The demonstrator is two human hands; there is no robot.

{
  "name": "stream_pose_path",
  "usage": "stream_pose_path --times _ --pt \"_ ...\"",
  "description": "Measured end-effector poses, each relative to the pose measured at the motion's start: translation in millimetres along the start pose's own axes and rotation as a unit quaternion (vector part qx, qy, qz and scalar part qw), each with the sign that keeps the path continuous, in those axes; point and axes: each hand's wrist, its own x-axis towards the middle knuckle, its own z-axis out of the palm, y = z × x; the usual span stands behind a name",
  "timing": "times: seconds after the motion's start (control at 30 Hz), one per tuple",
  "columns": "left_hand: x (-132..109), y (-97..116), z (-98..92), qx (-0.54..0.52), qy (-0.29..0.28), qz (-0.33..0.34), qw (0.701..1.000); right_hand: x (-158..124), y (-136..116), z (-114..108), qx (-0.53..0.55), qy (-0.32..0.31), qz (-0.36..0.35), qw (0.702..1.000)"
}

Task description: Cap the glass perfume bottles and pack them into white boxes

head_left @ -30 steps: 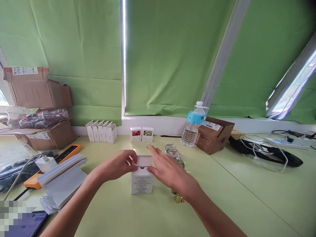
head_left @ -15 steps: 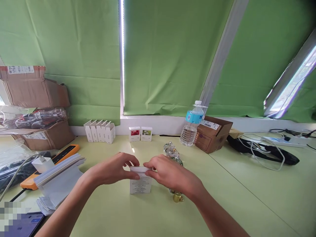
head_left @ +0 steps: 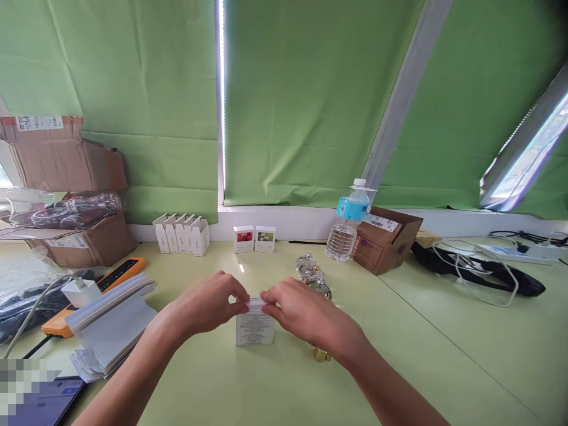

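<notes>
A small white carton (head_left: 254, 329) with fine print on its front stands upright on the green table (head_left: 421, 355). My left hand (head_left: 208, 305) grips its top left corner with curled fingers. My right hand (head_left: 302, 310) presses on the top flap from the right, fingers pinched together. Both sets of fingertips meet over the carton's lid. A clear wrapped glass bottle with a gold cap (head_left: 317, 284) lies just behind my right hand, partly hidden by it.
Open white cartons (head_left: 181, 235) and two picture boxes (head_left: 254, 239) line the back wall. A water bottle (head_left: 347, 223), a brown box (head_left: 384, 239), black cables (head_left: 479, 269), a stack of flat cartons (head_left: 110, 325), an orange device (head_left: 95, 290) and cardboard boxes (head_left: 66, 177) surround the work spot.
The carton's raised top flap has been folded down. My right hand moved from hovering open beside it to pressing on the lid; both hands closed in over the top.
</notes>
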Motion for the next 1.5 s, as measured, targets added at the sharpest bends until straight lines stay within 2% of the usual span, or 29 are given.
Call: stream_pose_path --times 0.13,0.33,0.5,0.6,0.7,0.77,0.83,1.07,1.27,1.5 --pt "0.6 0.7 0.7 -0.019 -0.013 -0.001 1.000 -0.5 2.4 0.9 0.024 -0.021 0.003 0.999" --pt "2.8 -2.9 2.1 -0.057 -0.021 -0.014 0.998 0.2 5.5 0.3 0.017 -0.008 -0.006 1.000" --pt "7.5 -12.7 3.1 -0.135 -0.061 -0.033 0.988 1.0 3.9 1.9 0.013 -0.006 -0.013 1.000" --pt "11.8 -19.9 6.1 -0.214 -0.118 -0.063 0.967 2.9 4.4 1.9 0.020 -0.008 -0.020 1.000" --pt "16.7 -24.3 11.7 -0.322 -0.167 -0.055 0.930 3.2 5.5 0.4 0.009 -0.015 0.006 1.000" --pt "19.4 -25.5 15.4 -0.387 -0.178 -0.048 0.903 2.1 4.6 0.5 0.000 -0.015 0.033 0.999" --pt "20.9 -26.5 17.7 -0.408 -0.179 -0.050 0.894 1.2 2.0 3.0 0.000 -0.012 0.046 0.999" --pt "17.6 -34.9 13.4 -0.297 -0.170 -0.052 0.938 9.6 -9.9 22.1 -0.025 0.049 0.062 0.997" --pt "17.2 -41.2 10.4 -0.332 -0.200 -0.014 0.922 16.1 -16.8 24.5 -0.068 0.067 0.074 0.993" --pt "14.7 -35.0 5.1 -0.285 -0.200 -0.015 0.937 12.6 -29.9 18.8 -0.065 0.039 0.132 0.988"
